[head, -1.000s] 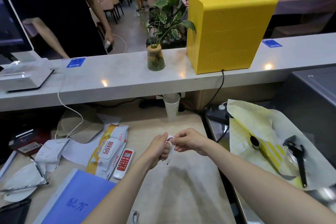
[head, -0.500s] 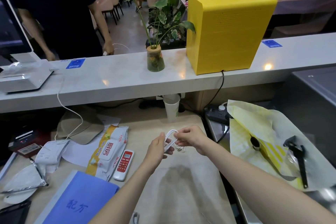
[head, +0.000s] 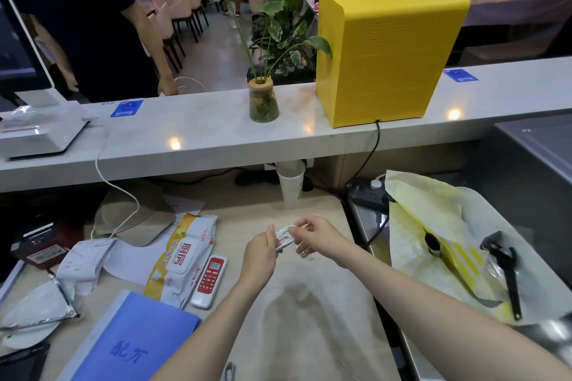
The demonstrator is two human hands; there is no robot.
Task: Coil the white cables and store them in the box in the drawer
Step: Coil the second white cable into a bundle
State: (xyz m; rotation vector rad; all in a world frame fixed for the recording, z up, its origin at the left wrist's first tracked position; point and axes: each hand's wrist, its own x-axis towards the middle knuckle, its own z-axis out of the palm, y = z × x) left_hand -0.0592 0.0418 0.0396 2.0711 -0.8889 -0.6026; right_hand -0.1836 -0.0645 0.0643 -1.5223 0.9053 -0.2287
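Coiling: white cable (head: 284, 240) is held as a small bundle of loops betw. both hands, above the lower counter (head: 325, 318).
Change vs 0.5 s ago: loops are seen gathered a bit tighter; hands are kept at approx. the same spot over the counter, fingers slightly re-set. Person behind the upper counter is seen shifted, hand now lower at its far edge.
Change vs 1.0 s ago: bundle was hidden betw. closed fingers w/ one end hanging; now loops are shown plainly.
Left hand (head: 259, 254): fingers are curled round the left/lower part of the coil; grip is kept w/ thumb up.
Right hand (head: 312, 238): top of the loops is pinched by thumb and forefinger; a cable end w/ plug (head: 305, 255) is seen dangling just under this hand.
Cable position: betw. the hands, touching both, raised off the counter.
Nearby: red-white remote (head: 210, 281) and wipes pack (head: 182, 260) lie left of the left hand, apart from it; paper cup (head: 290, 185) stands beyond the hands.
Box/drawer: not made out in view.
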